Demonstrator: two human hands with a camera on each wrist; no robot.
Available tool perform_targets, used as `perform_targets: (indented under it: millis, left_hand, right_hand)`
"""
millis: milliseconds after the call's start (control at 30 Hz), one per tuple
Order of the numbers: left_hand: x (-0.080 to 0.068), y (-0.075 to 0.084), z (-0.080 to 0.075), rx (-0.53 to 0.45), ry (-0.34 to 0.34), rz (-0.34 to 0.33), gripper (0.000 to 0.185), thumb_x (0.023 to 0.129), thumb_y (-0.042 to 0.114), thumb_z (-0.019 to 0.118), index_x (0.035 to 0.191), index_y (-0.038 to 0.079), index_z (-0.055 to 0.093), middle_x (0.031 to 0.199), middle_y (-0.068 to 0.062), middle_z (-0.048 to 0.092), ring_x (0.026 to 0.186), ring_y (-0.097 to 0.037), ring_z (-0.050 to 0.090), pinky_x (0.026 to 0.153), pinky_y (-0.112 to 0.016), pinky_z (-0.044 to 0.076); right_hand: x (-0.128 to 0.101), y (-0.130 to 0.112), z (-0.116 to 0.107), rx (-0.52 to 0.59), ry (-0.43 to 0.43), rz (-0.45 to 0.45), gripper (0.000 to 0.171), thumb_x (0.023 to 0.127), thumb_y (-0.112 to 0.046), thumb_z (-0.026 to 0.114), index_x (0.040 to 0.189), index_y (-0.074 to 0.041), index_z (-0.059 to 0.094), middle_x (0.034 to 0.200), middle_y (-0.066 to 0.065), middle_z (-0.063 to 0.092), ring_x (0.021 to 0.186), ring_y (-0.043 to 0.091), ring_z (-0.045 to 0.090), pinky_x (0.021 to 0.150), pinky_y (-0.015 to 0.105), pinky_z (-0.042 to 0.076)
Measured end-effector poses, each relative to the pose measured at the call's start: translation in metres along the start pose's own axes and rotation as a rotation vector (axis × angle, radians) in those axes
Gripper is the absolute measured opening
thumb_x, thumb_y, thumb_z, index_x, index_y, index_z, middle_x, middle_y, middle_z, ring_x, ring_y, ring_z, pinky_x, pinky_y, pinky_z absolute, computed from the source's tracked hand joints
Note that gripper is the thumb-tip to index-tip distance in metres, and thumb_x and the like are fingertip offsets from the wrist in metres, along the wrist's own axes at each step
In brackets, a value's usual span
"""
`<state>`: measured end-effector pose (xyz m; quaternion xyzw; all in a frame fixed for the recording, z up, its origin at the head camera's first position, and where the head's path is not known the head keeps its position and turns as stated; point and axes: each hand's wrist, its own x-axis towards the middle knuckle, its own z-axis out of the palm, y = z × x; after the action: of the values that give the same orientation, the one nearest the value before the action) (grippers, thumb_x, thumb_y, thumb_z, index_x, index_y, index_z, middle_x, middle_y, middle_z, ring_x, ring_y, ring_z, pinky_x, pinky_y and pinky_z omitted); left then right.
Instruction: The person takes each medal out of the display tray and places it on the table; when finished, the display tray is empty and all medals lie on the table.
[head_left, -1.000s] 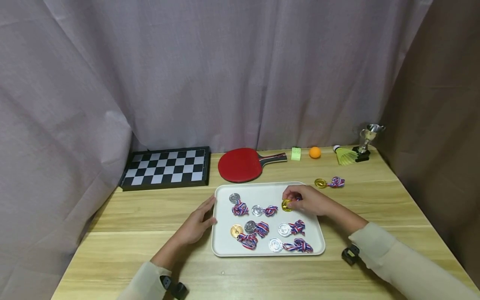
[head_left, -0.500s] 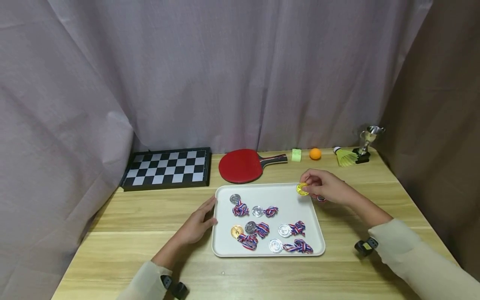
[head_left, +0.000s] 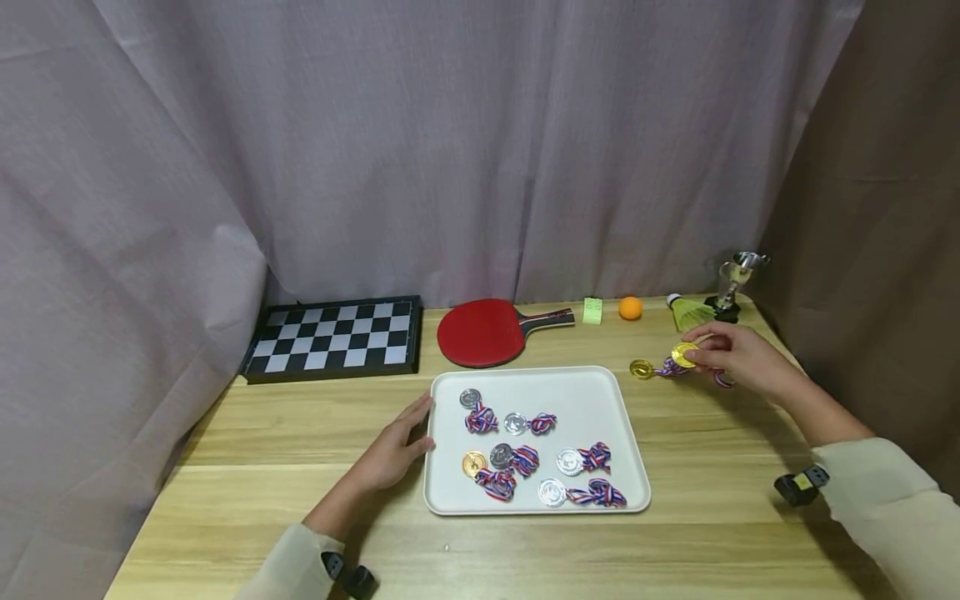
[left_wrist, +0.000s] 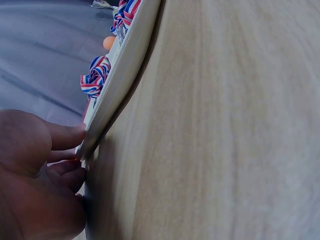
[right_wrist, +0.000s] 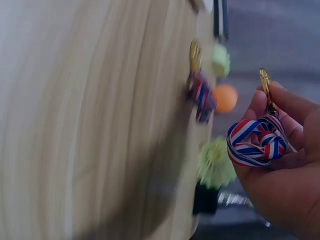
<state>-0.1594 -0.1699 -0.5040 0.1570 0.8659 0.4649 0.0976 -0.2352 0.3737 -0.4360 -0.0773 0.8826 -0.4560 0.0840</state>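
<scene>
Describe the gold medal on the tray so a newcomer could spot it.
Start from the white tray, whose left edge the left hand touches. In the head view, look toward its lower left corner. The gold medal lies there beside a silver medal, and is the tray's only gold one.

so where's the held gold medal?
The held gold medal is pinched in the right hand, right of the tray in the head view, above the table, near the lying gold medal.
</scene>
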Motion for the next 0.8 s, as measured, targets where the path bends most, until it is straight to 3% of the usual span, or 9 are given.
perform_targets:
  millis: [67,200,267,467,600,800]
  left_hand:
    - [0.0,0.0,0.0,-0.001,0.0,0.002,0.065,0.101,-0.001,0.06,0.157,-0.008,0.029,0.168,-0.02,0.024,0.156,-0.036,0.02,0.128,-0.05,0.017]
    - [0.0,0.0,0.0,-0.001,0.0,0.003,0.065,0.101,-0.001,0.06,0.157,-0.008,0.029,0.169,-0.02,0.024,0.156,-0.036,0.019,0.128,-0.05,0.016]
    - [0.0,-0.001,0.0,0.004,0.0,0.003,0.064,0.101,-0.001,0.06,0.157,-0.008,0.029,0.168,-0.02,0.025,0.156,-0.036,0.02,0.128,-0.05,0.017]
    - [0.0,0.0,0.001,0.011,-0.001,0.004,0.064,0.101,-0.001,0.059,0.157,-0.008,0.03,0.168,-0.02,0.025,0.156,-0.036,0.02,0.128,-0.05,0.017]
    - [0.0,0.001,0.0,0.009,-0.003,0.001,0.064,0.101,-0.001,0.06,0.157,-0.008,0.03,0.168,-0.02,0.025,0.157,-0.035,0.02,0.128,-0.049,0.017]
    - [0.0,0.001,-0.001,0.007,0.0,0.005,0.064,0.101,-0.001,0.06,0.157,-0.008,0.03,0.168,-0.02,0.025,0.156,-0.036,0.02,0.128,-0.05,0.017]
  right_hand:
    - [0.0,0.011,-0.009,0.007,0.016,0.003,0.035,0.101,-0.014,0.067,0.128,0.006,0.057,0.086,-0.002,0.073,0.07,0.011,0.066,0.051,0.029,0.051]
    - [0.003,0.031,-0.021,0.016,0.038,0.021,0.017,0.1,-0.015,0.069,0.116,-0.016,0.064,0.083,-0.006,0.073,0.063,0.01,0.062,0.046,0.029,0.047]
    - [0.005,0.039,-0.024,0.008,0.044,0.033,0.016,0.1,-0.015,0.07,0.114,-0.02,0.064,0.083,-0.007,0.072,0.062,0.01,0.059,0.046,0.029,0.047]
    - [0.011,0.055,-0.025,-0.044,0.051,0.027,0.034,0.097,-0.007,0.069,0.121,0.013,0.056,0.084,-0.01,0.071,0.064,0.007,0.059,0.051,0.027,0.05]
    - [0.013,0.061,-0.023,-0.139,0.066,-0.017,0.028,0.096,-0.004,0.071,0.116,0.012,0.06,0.086,0.0,0.071,0.062,0.006,0.055,0.048,0.026,0.047]
    - [0.017,0.065,-0.017,-0.324,0.093,-0.089,0.019,0.095,-0.006,0.072,0.108,0.007,0.067,0.093,0.011,0.069,0.077,0.003,0.054,0.061,0.02,0.046]
